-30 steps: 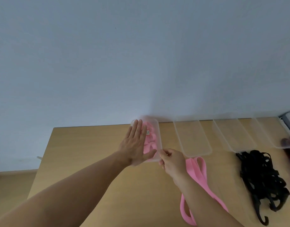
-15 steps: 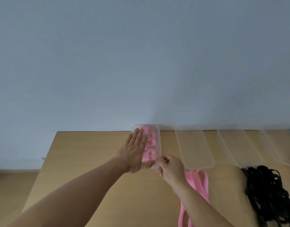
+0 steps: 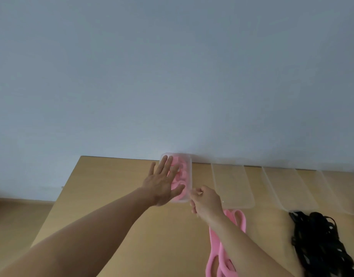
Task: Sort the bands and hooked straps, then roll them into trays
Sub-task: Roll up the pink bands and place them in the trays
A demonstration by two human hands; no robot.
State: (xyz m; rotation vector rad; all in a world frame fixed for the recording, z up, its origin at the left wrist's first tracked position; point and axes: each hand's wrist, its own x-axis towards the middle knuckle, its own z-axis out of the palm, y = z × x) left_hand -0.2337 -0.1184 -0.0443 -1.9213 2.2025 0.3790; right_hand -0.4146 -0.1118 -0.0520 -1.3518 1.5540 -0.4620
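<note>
Bands (image 3: 182,174), pink, lie coiled in the leftmost tray (image 3: 190,172) at the far edge of the table (image 3: 112,186), against the wall. Our left hand (image 3: 162,184) lies flat over them, fingers straight and slightly spread, thumb out toward the near end, pressing the coil down. Our right hand (image 3: 205,200) sits at that tray's near right corner, fingers curled; we cannot tell whether they pinch the rim or nothing. Loose bands (image 3: 239,220), also pink, lie nearer us, just right of that wrist. Black straps (image 3: 320,242) are heaped further right. Empty trays (image 3: 232,186) line the far edge. We judge the bands soft, light and springy: a coil wants to unroll, so hold it flat from above. The tray looks thin and light and likely slides, so steady it by a corner.
</note>
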